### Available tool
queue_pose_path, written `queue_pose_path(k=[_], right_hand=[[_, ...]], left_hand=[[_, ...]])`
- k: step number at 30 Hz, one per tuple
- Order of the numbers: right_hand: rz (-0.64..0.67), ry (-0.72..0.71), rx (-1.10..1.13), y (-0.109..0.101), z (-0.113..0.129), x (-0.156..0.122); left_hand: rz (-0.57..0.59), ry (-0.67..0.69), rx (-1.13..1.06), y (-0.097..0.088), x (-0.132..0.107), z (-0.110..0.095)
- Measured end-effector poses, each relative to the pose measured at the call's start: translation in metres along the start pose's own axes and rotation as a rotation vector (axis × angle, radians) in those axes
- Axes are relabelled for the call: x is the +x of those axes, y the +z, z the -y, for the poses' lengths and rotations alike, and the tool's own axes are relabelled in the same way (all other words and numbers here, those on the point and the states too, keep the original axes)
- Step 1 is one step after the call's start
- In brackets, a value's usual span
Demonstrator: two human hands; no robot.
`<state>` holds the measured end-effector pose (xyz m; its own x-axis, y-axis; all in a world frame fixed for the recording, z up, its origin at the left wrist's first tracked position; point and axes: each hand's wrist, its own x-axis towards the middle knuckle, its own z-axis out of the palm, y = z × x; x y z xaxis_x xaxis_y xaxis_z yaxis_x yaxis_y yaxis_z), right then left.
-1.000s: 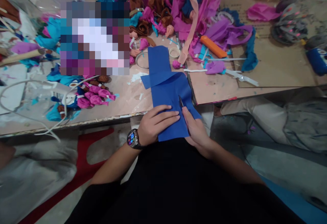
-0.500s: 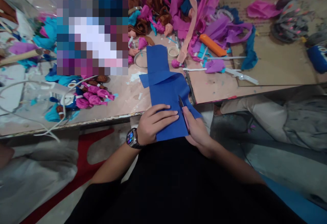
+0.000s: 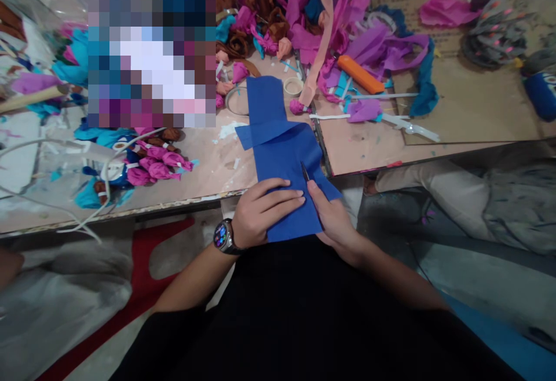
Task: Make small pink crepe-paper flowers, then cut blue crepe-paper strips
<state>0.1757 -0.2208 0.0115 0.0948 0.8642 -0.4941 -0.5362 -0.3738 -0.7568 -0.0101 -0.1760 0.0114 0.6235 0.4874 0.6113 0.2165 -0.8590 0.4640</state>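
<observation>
A blue paper sheet (image 3: 278,164) extends from the tabletop over its front edge towards my body, with a loose blue flap lying across it. My left hand (image 3: 263,210) holds the sheet's near part, its fingers stretched on top and its thumb hidden. At the sheet's right side, my right hand (image 3: 332,213) is closed around scissors (image 3: 306,172). Their dark pointed blades lie over the blue paper; the handles are mostly covered by my fingers.
Bunched pink crepe paper flowers (image 3: 158,164) lie left, beside a white cable (image 3: 106,181). Farther back are a heap of coloured crepe paper (image 3: 299,16), a tape roll (image 3: 293,87) and an orange cutter (image 3: 360,74). A cardboard sheet (image 3: 469,109) covers the right side.
The scissor blades look narrower, closer together than before. My right hand has shifted very slightly; my left hand stays in place on the paper.
</observation>
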Motion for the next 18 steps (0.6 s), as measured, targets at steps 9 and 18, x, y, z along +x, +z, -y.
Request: queue_pose_path(k=[9,18], right_hand=[[-0.023,-0.031,-0.039,0.0,-0.0023,0.0012],[-0.016,-0.023,-0.012,0.0006,-0.0038,0.0017]], left_hand=[[0.013,-0.008,-0.005,0.0,-0.0013,-0.0011],[0.008,-0.003,-0.001,0.0003,-0.0023,-0.0002]])
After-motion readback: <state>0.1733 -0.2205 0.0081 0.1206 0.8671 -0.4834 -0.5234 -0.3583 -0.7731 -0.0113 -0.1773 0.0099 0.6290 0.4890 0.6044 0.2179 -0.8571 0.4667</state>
